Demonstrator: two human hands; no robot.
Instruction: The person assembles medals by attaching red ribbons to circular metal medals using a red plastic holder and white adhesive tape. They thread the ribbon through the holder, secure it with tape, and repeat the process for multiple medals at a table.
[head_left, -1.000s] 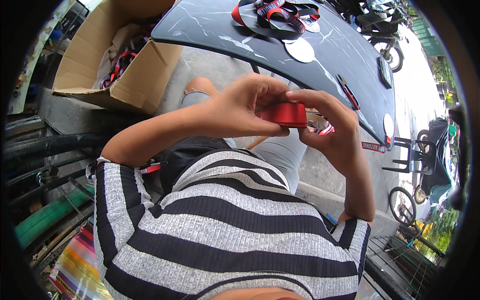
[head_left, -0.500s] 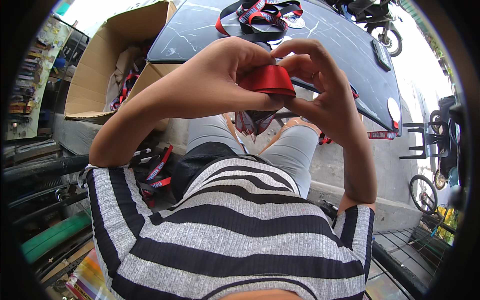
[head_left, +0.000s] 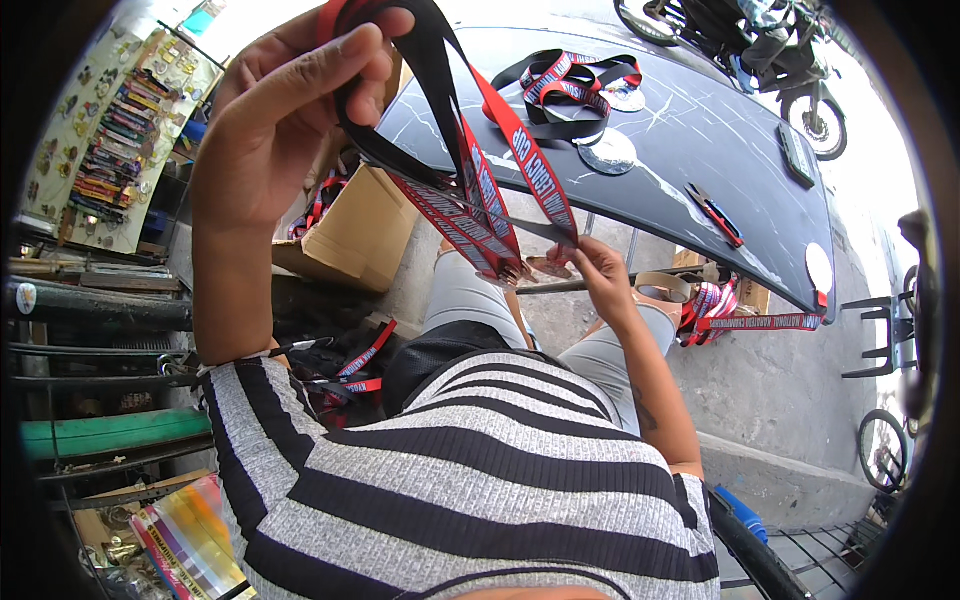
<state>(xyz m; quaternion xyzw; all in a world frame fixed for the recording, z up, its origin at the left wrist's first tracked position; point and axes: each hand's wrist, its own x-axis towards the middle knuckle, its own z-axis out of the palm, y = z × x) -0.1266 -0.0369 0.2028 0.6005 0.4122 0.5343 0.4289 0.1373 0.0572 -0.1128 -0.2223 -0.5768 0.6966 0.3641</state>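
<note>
My left hand, raised at upper left, is closed around the top loops of several red and black medal ribbons with white lettering. The ribbons slant down to the right toward my lap. At their lower end my right hand pinches one ribbon between thumb and fingers. Small copper-coloured medals hang close by, partly hidden by the ribbons. Beyond, on the dark marbled table, lies another coiled ribbon. A round silver disc rests in front of that coil.
Red-handled pliers and a dark flat device lie on the table. A white disc sits at its right corner, with a ribbon hanging off. A tape roll is by my right knee. A cardboard box stands at left.
My hands, earlier together around a folded red ribbon, have moved apart. The left rose toward upper left with the loops; the right went lower. The ribbons are now stretched between them.
</note>
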